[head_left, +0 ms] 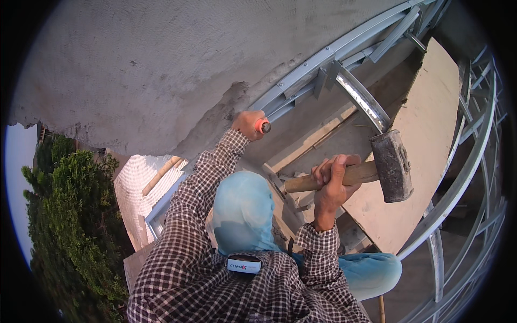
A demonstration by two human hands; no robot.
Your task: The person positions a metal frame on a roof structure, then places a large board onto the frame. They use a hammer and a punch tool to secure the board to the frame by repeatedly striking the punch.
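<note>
My right hand [335,185] is closed round the wooden handle of a sledgehammer [392,167], whose heavy, worn metal head sits to the right of the fist. Out at the wall, my left hand [249,125] grips a chisel [263,126] with an orange guard; its dark struck end points up toward me. The rest of the chisel is hidden by the hand. Beside that fist, the grey plastered wall [134,70] has a rough, broken patch [229,99]. A galvanized metal channel [307,67] runs along the wall from just past the left hand.
A tan board [425,134] lies across the framing on the right. Curved metal trusses [468,172] fill the far right, with gaps between them. Planks [312,137] lie lower down between the wall and board. Corrugated roofing [134,183] and a tree [75,215] are at left.
</note>
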